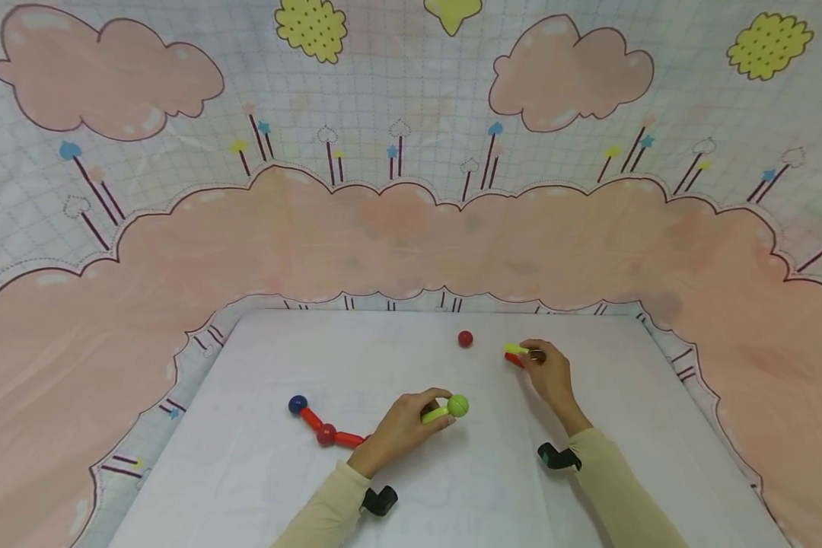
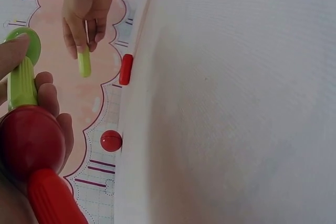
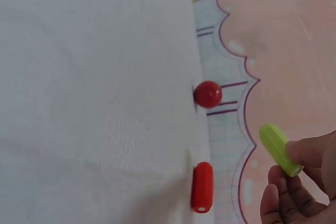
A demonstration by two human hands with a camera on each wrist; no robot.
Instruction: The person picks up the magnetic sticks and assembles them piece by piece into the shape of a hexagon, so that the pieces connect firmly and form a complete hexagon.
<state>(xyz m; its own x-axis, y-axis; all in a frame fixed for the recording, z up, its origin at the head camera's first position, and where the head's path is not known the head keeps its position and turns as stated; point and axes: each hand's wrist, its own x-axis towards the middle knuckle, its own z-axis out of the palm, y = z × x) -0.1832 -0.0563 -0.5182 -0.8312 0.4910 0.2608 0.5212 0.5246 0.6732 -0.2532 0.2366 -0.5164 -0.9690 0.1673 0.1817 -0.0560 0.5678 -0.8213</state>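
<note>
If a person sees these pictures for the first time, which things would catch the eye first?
Probably the green ball in the left hand, the end of a chain that seems to run to a blue ball on the left part of the white table. Next, the right hand, pinching a yellow-green rod, with a red rod and a red ball lying towards the far edge. The pink-cloud backdrop also stands out behind.
</note>
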